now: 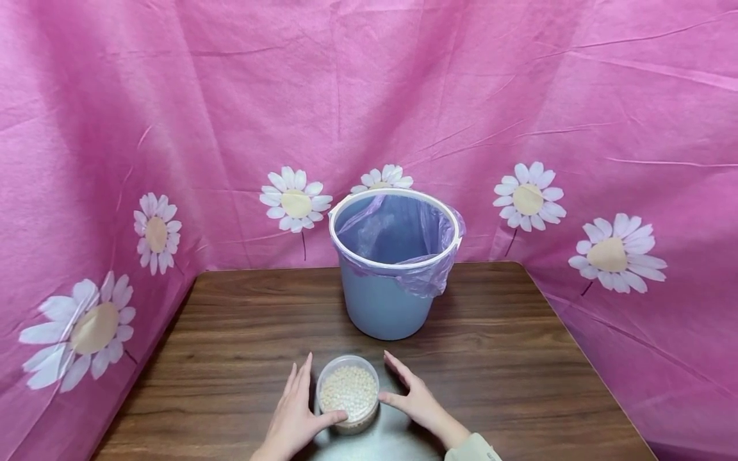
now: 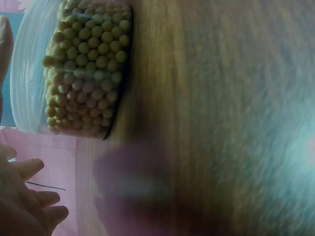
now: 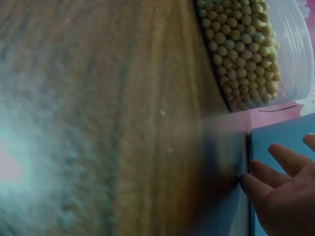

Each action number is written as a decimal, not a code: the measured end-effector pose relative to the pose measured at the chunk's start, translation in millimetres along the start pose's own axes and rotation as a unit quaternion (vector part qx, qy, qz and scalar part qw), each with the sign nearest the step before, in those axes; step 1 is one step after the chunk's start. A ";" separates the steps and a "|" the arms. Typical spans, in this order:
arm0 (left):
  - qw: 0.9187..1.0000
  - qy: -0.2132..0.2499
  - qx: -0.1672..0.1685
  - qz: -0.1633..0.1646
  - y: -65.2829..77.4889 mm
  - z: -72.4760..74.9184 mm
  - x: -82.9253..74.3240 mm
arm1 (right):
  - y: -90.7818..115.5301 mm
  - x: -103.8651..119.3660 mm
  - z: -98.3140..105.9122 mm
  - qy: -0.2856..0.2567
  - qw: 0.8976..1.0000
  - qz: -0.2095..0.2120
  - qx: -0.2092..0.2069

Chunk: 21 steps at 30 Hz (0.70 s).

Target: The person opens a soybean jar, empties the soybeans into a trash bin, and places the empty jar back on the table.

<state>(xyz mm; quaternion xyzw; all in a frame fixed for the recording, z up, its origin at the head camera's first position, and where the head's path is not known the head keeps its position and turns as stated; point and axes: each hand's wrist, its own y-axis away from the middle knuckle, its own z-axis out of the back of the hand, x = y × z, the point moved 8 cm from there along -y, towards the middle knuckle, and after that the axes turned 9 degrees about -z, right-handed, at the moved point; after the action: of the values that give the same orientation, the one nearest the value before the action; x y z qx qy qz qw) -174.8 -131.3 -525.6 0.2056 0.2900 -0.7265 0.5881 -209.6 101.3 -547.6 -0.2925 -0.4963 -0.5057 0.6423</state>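
A clear round plastic tub (image 1: 348, 392) of small round beige beans, which look like soybeans, stands upright on the table near its front. To its left is my left hand (image 1: 293, 413), fingers extended, its thumb reaching over the near edge of the tub; whether it touches is hard to tell. My right hand (image 1: 419, 400) is on the other side, fingers spread and thumb tip close to the tub's wall. Through the tub's side in the left wrist view, beans (image 2: 86, 69) fill the lower part. The right wrist view shows the tub (image 3: 241, 51) beside the right fingers.
Behind the tub stands a blue bucket (image 1: 386, 307) with a white rim, lined with a thin purple plastic bag (image 1: 429, 275). The brown wood-grain table (image 1: 242, 358) is enclosed by a pink curtain (image 1: 230, 96) printed with daisies.
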 end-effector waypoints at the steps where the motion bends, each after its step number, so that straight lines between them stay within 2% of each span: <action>1: 1.000 0.005 0.005 0.004 0.0 -1.7 0.7 | 0.2 -0.3 -1.6 0.000 1.000 -0.002 0.007; 12: 0.999 0.028 0.040 0.006 2.5 -13.3 3.7 | 4.7 4.1 -15.2 0.043 0.998 0.021 0.037; 21: 0.998 0.037 0.053 -0.025 5.6 -22.2 5.2 | 6.9 2.6 -23.5 0.054 0.998 0.017 0.042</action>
<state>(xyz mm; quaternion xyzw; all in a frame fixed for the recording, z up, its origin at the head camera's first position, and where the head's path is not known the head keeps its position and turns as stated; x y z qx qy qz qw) -171.5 -121.1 -546.5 0.2556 0.2775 -0.7471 0.5473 -195.1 82.0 -552.2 -0.2459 -0.4769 -0.4885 0.6880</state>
